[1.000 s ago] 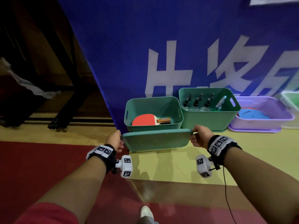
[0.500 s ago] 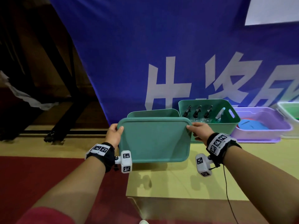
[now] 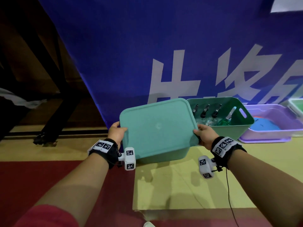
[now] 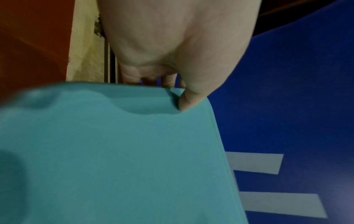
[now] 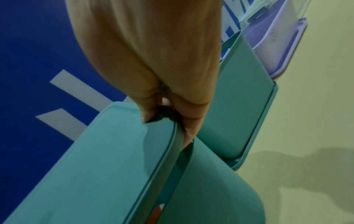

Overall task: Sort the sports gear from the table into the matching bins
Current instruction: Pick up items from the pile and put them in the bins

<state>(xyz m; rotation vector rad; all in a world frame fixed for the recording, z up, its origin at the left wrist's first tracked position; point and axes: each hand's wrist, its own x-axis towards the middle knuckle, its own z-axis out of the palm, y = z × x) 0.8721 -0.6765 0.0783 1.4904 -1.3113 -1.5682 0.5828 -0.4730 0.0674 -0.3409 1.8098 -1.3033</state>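
Observation:
A teal lid (image 3: 157,126) is held tilted over the teal bin (image 3: 165,155), hiding what lies inside. My left hand (image 3: 117,131) grips the lid's left edge, thumb on top (image 4: 188,100) and fingers underneath. On the opposite edge my right hand (image 3: 202,133) holds the lid (image 5: 114,159), thumb on top and fingers curled under the rim. In the right wrist view a gap shows between the lid and the bin wall (image 5: 210,181), with a sliver of something red (image 5: 155,215) inside.
A darker green bin (image 3: 229,130) with several bottles (image 3: 205,110) stands right of the teal one. Beyond it is a purple bin (image 3: 278,128) holding a blue item (image 3: 262,125). A blue banner (image 3: 164,46) rises behind. The bins sit on yellow floor (image 3: 180,185) beside red floor.
The lid went from edge-on in front of the bin, up and forward, to lying over the bin's top. The red paddle inside is now covered in the head view.

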